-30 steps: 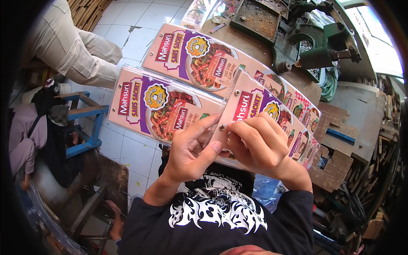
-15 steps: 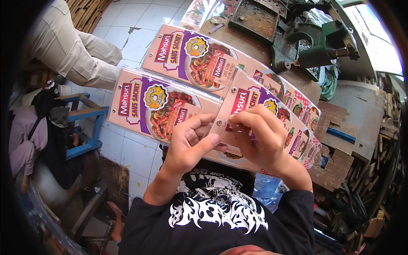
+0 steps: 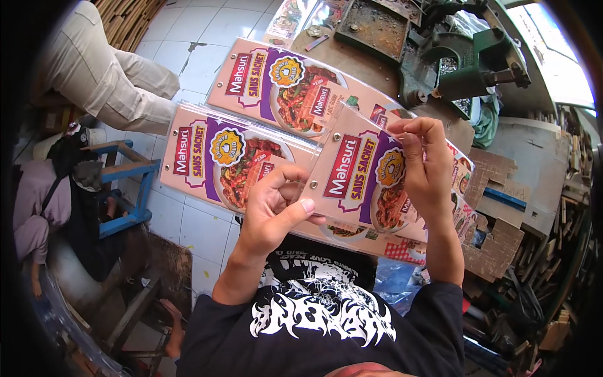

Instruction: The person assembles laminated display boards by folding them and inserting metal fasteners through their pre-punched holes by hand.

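A pink printed sauce card in clear plastic, with metal eyelets at its left corners, lies tilted over other cards. My left hand grips its lower left corner, thumb on top beside an eyelet. Above the card's right part, my right hand is closed in a pinch; whatever its fingertips hold, if anything, is too small to make out. Underneath and to the left is a stack of matching cards, and another stack lies beyond it.
A green metal press stands at the back right beside a grimy tray. Cut boards lie at the right. A person in light trousers stands at the left, near a blue stool frame.
My right hand has moved away from the eyelet, up and to the right over the card, uncovering its logo. My left hand stays at the corner.
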Available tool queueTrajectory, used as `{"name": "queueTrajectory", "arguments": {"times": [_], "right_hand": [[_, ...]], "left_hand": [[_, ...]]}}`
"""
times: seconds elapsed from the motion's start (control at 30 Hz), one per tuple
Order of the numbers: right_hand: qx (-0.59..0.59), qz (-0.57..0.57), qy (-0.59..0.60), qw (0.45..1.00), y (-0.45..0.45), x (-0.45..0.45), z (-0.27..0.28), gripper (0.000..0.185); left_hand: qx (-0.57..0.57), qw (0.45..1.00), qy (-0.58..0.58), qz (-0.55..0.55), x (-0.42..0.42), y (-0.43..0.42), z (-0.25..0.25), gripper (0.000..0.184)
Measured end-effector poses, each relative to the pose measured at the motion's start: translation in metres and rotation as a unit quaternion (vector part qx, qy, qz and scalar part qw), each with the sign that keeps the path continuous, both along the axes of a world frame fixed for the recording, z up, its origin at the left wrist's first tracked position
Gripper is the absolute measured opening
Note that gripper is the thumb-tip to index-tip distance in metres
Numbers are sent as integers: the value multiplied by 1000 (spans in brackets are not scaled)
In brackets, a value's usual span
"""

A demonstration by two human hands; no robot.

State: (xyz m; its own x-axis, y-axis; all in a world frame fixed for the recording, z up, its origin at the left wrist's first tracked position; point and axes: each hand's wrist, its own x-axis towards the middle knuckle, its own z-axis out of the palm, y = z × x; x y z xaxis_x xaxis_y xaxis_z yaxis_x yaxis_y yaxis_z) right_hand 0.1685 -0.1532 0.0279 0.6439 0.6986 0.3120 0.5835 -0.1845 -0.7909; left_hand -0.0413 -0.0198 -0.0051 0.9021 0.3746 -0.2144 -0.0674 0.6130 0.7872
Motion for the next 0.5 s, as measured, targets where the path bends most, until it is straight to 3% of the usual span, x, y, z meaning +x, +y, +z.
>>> {"name": "queueTrajectory", "arguments": {"times": [0.1, 0.23, 0.3, 0.5], "right_hand": [[-82, 20, -15, 996, -2, -3, 1, 8], [-59, 43, -42, 996, -2, -15, 1, 12], [-57, 52, -62, 995, -1, -23, 2, 14], [-22, 86, -150, 985, -2, -30, 9, 24]], "left_hand": [[-36, 997, -58, -19, -3, 1, -3, 34], [-22, 996, -81, -14, 2, 3, -1, 40], [42, 999, 8, -19, 5, 7, 15, 43], [149, 988, 45, -16, 2, 10, 25, 36]]}}
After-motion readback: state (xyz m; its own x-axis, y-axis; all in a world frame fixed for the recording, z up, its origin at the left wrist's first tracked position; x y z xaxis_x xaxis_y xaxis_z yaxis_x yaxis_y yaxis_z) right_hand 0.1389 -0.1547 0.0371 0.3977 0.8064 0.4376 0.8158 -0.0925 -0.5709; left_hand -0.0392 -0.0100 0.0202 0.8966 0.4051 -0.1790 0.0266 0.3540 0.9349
